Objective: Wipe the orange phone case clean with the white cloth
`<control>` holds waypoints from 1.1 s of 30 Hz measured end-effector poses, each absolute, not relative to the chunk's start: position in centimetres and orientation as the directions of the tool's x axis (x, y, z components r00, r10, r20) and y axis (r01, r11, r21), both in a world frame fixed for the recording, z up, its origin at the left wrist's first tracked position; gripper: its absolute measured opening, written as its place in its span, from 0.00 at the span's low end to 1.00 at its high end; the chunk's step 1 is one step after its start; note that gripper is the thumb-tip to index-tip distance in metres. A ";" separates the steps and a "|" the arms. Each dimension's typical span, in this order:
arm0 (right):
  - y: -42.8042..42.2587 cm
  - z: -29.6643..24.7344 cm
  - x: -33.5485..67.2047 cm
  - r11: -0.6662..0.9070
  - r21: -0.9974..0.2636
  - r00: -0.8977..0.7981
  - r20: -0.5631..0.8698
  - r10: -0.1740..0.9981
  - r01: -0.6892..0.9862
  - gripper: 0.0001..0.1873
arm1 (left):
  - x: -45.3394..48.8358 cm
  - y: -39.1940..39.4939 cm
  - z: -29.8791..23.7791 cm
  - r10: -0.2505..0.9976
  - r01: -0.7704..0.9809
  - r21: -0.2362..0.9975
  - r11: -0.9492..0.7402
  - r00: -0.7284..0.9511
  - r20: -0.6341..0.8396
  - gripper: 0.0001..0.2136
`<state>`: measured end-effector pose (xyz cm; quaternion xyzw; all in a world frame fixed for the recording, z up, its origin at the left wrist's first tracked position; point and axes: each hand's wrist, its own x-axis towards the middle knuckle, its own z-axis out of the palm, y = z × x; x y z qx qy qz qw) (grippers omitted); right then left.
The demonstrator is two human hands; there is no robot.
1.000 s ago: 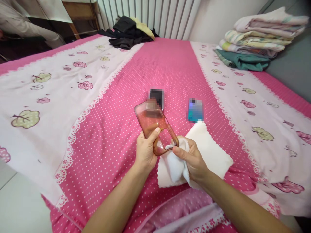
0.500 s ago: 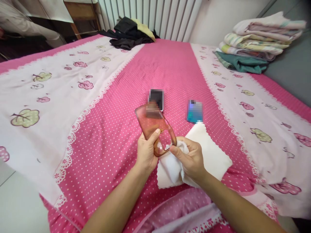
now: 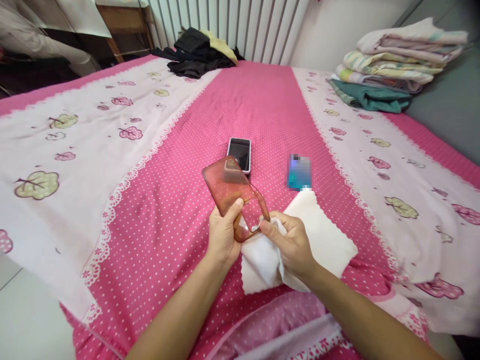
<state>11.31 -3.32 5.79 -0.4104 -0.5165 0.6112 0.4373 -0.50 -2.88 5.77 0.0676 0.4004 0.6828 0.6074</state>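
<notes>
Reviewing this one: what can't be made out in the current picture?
Head view, all:
Bluish object: details lost to pixelation.
Left hand: fingers obscured behind the tinted case.
Right hand: some fingertips hidden by the white cloth.
Left forearm: cut off by the bottom edge.

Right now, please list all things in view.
Translucent phone case: 1, reddish brown, centre
Crumpled cloth: 1, white, centre
Scalloped cloth: 1, cream, centre right
Screened device: 1, black, beyond case
Blurred rectangle: 1, blue, centre right
Patterned bedspread: 1, pink, white, underneath
Clothes heap: 1, mostly black, back left
Folded fabrics: several, multicoloured, right
Ribbed radiator: 1, white, background
Wooden furniture: 1, brown, background
Tiled floor: 1, pale, left
Left hand: 1, bare, on case
Right hand: 1, bare, on crumpled cloth
</notes>
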 end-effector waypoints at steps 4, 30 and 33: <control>-3.3 5.3 11.3 -0.133 -0.984 -0.302 -0.093 0.949 -0.115 0.18 | -0.5 -2.8 5.5 0.884 -0.769 0.638 0.033 -0.275 -0.377 0.13; -3.2 5.4 10.7 -0.482 -0.821 -0.468 -0.311 0.827 -0.306 0.16 | -0.9 -2.5 5.5 0.874 -0.761 0.649 0.006 -0.311 -0.373 0.14; -3.2 5.6 10.8 -0.531 -0.770 -0.471 -0.344 0.812 -0.353 0.15 | -1.2 -2.4 5.4 0.883 -0.709 0.705 -0.027 -0.348 -0.316 0.13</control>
